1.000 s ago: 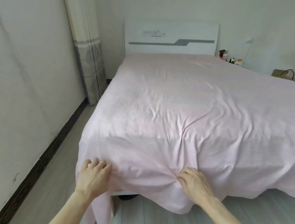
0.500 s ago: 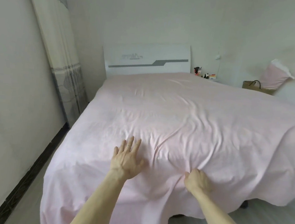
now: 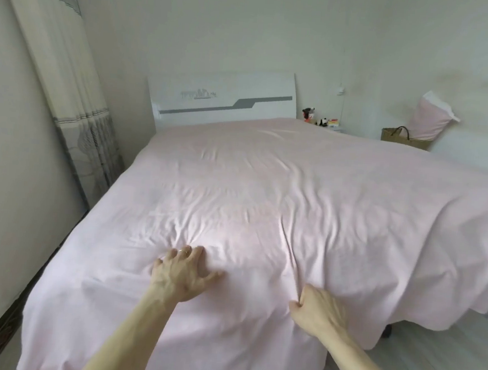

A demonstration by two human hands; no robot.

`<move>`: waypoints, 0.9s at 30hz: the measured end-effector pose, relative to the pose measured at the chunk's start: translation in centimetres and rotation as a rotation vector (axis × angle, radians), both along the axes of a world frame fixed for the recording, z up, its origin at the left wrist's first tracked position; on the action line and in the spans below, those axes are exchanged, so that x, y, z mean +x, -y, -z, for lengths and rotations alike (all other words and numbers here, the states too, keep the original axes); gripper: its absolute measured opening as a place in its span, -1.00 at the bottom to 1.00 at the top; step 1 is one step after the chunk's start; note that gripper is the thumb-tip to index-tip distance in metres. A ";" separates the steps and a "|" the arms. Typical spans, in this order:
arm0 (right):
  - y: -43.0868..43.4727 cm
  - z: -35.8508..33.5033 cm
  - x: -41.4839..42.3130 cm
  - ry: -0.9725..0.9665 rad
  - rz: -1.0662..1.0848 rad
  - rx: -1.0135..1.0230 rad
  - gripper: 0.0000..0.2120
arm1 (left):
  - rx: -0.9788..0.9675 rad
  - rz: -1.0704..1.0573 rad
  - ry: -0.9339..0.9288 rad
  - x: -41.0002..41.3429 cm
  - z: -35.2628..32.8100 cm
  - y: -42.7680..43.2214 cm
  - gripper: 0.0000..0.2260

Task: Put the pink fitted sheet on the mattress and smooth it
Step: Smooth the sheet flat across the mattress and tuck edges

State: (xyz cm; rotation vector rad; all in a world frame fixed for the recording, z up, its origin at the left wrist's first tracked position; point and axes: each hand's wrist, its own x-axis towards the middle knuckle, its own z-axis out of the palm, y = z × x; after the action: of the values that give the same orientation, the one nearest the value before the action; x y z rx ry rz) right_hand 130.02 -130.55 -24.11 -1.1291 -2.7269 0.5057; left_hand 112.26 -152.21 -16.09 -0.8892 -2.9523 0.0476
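The mattress lies hidden under the pink fitted sheet (image 3: 295, 189), creased, its edge hanging loose. Left hand (image 3: 181, 275) presses flat, fingers spread; right hand (image 3: 319, 310) pinches a fold.

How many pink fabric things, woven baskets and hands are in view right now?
Pink fabric things: 2, the fitted sheet and a pillow
Baskets: 1, the woven basket
Hands: 2, the left hand pressing on the sheet and the right hand gripping a fold
Total: 5
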 end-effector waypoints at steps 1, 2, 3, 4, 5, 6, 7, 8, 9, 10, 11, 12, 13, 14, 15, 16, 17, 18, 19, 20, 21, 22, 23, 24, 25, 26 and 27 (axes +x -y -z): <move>-0.2 -0.8 -0.3 -0.100 0.027 0.031 -0.74 | 0.018 0.006 -0.031 -0.6 -1.1 -0.3 -0.28; -0.5 -1.6 -1.1 -0.237 0.068 0.070 -0.73 | 0.050 0.020 -0.085 -1.3 -2.2 -0.9 -0.38; -0.9 -2.5 -1.8 -0.371 0.098 0.124 -0.71 | 0.109 0.030 -0.149 -2.1 -3.2 -1.5 -0.45; -1.4 -3.2 -3.2 -0.475 0.097 0.197 -0.71 | 0.191 0.028 -0.199 -3.2 -3.8 -2.2 -0.51; -1.8 -3.7 -4.8 -0.558 0.069 0.271 -0.73 | 0.264 0.017 -0.227 -4.5 -4.0 -3.1 -0.56; -2.0 -4.2 -6.7 -0.635 0.024 0.344 -0.76 | 0.306 0.009 -0.234 -6.1 -4.0 -4.0 -0.59; -2.1 -4.8 -8.5 -0.681 -0.026 0.393 -0.79 | 0.312 0.007 -0.222 -7.6 -3.9 -5.1 -0.59; -2.1 -5.4 -10.6 -0.697 -0.077 0.429 -0.80 | 0.305 0.017 -0.195 -9.3 -3.8 -6.2 -0.57; -2.0 -5.9 -13.0 -0.687 -0.129 0.457 -0.80 | 0.304 0.026 -0.159 -10.9 -3.5 -7.3 -0.54; -1.9 -6.4 -15.8 -0.650 -0.168 0.460 -0.76 | 0.306 0.034 -0.107 -13.1 -2.8 -8.7 -0.51; -1.3 -6.9 -18.0 -0.579 -0.225 0.434 -0.68 | 0.301 0.024 -0.038 -14.6 -1.9 -9.4 -0.49; -1.4 -7.1 -20.1 -0.477 -0.292 0.395 -0.59 | 0.290 0.007 0.052 -16.1 -0.7 -10.2 -0.47; -1.5 -7.0 -21.3 -0.361 -0.357 0.339 -0.53 | 0.277 -0.010 0.117 -16.7 0.7 -10.5 -0.46; -1.9 -6.6 -21.6 -0.248 -0.409 0.292 -0.50 | 0.266 -0.024 0.151 -16.7 1.9 -10.4 -0.45; -3.0 -5.9 -21.2 -0.176 -0.416 0.257 -0.48 | 0.264 -0.037 0.165 -16.5 2.7 -10.4 -0.45; -4.8 -5.8 -20.7 -0.138 -0.352 0.229 -0.43 | 0.261 -0.041 0.179 -16.8 2.5 -10.8 -0.45; -6.6 -5.5 -19.6 -0.114 -0.247 0.225 -0.38 | 0.262 -0.045 0.187 -16.8 2.1 -11.0 -0.45; -8.6 -5.3 -18.2 -0.071 -0.131 0.244 -0.34 | 0.242 -0.047 0.194 -16.8 1.6 -11.1 -0.45; -10.6 -5.7 -16.9 0.009 -0.016 0.203 -0.34 | 0.213 -0.061 0.234 -16.6 1.0 -11.2 -0.44; -12.3 -6.1 -15.8 0.090 0.087 0.153 -0.35 | 0.205 -0.061 0.247 -16.3 0.7 -11.1 -0.43; -13.5 -6.9 -14.8 0.172 0.174 0.086 -0.36 | 0.195 -0.053 0.264 -16.0 0.3 -11.0 -0.42; -14.0 -7.8 -14.0 0.223 0.254 0.007 -0.36 | 0.186 -0.059 0.290 -15.5 -0.3 -10.6 -0.40; -14.1 -8.1 -13.7 0.239 0.321 -0.036 -0.36 | 0.161 -0.057 0.294 -15.3 -0.5 -10.1 -0.38; -13.9 -9.3 -13.4 0.282 0.381 -0.077 -0.36 | 0.116 -0.060 0.330 -15.2 -1.0 -9.8 -0.37; -13.4 -10.1 -13.7 0.291 0.437 -0.102 -0.36 | 0.092 -0.069 0.338 -15.0 -1.4 -9.6 -0.36; -12.5 -10.7 -14.2 0.291 0.463 -0.101 -0.35 | 0.081 -0.069 0.338 -14.5 -1.5 -9.3 -0.33; -11.3 -11.2 -15.0 0.261 0.437 -0.087 -0.34 | 0.065 -0.070 0.342 -14.3 -1.8 -9.3 -0.31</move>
State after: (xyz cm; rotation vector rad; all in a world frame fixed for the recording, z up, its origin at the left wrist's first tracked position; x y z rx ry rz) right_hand 115.00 -119.24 -12.88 -1.8681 -2.5523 0.4395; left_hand 97.98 -142.93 -14.27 -0.8622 -3.2747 -0.2187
